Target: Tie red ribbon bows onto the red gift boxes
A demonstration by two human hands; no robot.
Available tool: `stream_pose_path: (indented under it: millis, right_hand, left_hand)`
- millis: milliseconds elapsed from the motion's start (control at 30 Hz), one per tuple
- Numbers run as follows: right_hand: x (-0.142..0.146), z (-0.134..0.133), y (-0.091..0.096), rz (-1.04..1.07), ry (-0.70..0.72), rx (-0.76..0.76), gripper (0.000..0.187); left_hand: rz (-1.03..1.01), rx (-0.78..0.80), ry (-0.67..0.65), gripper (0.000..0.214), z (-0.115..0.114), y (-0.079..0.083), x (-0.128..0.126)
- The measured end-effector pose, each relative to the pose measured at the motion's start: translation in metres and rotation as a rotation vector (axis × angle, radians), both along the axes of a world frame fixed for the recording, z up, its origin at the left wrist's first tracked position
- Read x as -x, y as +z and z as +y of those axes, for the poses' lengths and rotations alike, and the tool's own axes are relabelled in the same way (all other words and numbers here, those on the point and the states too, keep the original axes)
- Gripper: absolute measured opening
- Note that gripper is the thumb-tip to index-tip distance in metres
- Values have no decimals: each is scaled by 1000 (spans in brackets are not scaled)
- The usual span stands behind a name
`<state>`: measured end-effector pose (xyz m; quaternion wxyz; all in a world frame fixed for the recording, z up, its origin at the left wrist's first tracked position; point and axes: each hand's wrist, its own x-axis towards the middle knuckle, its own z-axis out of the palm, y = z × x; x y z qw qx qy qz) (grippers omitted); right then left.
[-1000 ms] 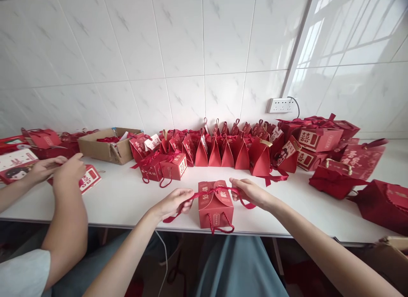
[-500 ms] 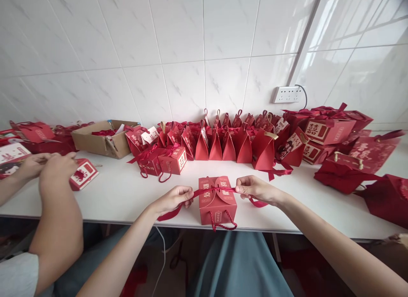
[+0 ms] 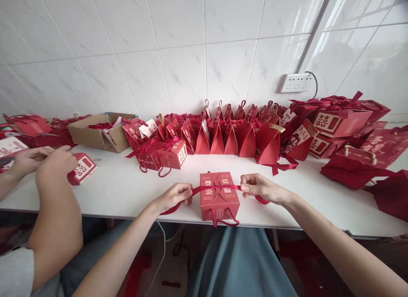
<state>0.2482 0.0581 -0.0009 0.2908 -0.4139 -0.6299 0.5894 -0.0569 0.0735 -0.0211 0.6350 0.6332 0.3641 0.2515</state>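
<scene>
A red gift box (image 3: 219, 201) with gold characters sits at the table's front edge, its rope handle hanging over the front. Across its top runs a dark red ribbon (image 3: 201, 188), threaded through the middle of the lid and crossed there. My left hand (image 3: 177, 195) pinches one end of the ribbon just left of the box, with a tail trailing below. On the right side, my right hand (image 3: 257, 188) pinches the other end, its tail lying on the table. The ribbon is drawn fairly straight between both hands.
Red triangular boxes (image 3: 216, 141) stand in rows along the tiled wall. Stacked red boxes (image 3: 339, 122) are at right, two tied boxes (image 3: 172, 154) behind my left hand. A cardboard box (image 3: 111, 139) stands further left. A co-worker's hands (image 3: 54, 161) work beside a small box (image 3: 82, 168).
My hands have spread slightly apart, the right one moving outward, and the ribbon is pulled tighter over the lid. The view has shifted a little.
</scene>
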Motion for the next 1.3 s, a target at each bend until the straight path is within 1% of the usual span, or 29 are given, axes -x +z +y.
stream_pose_path:
  millis: [133, 267, 333, 400, 500, 567, 633, 700, 833, 900, 1033, 1133, 1233, 1300]
  right_hand:
    - [0, 1, 4, -43, 12, 10, 47]
    - [-1, -4, 18, -146, 78, 7, 46]
    - [0, -8, 30, -150, 108, -22, 43]
    - [3, -12, 42, -125, 120, -81, 39]
    - [15, -13, 56, -74, 118, -176, 36]
    - [26, -11, 60, -42, 109, -225, 35]
    - [37, -8, 60, -34, 60, -279, 34]
    - [46, -5, 58, -45, 7, -321, 34]
    - [55, -4, 52, -37, 23, -346, 36]
    - [57, -5, 49, -35, -2, -373, 36]
    - [58, -8, 45, -24, -79, -414, 34]
    - [58, -11, 45, -31, -118, -445, 32]
    - [59, -13, 46, -23, -162, -462, 32]
    - [60, -14, 47, -18, -176, -475, 30]
  left_hand:
    - [7, 26, 3, 50, -2, 3, -1]
    - [20, 47, 3, 43, -6, 14, -2]
    - [3, 59, 16, 39, -9, 23, -2]
    - [-31, 84, 46, 37, -11, 34, -4]
    - [-37, 94, 96, 36, -14, 53, -9]
    - [-13, 52, 123, 35, -16, 65, -14]
    - [24, -4, 144, 30, -17, 75, -18]
    - [107, -94, 146, 25, -19, 81, -20]
    - [324, -442, 80, 28, -24, 86, -20]
    - [397, -543, 92, 29, -28, 86, -20]
    - [493, -634, 138, 18, -34, 88, -22]
    - [563, -698, 125, 24, -35, 88, -23]
    - [539, -659, 118, 22, -32, 84, -29]
    - [501, -655, 127, 28, -30, 80, -36]
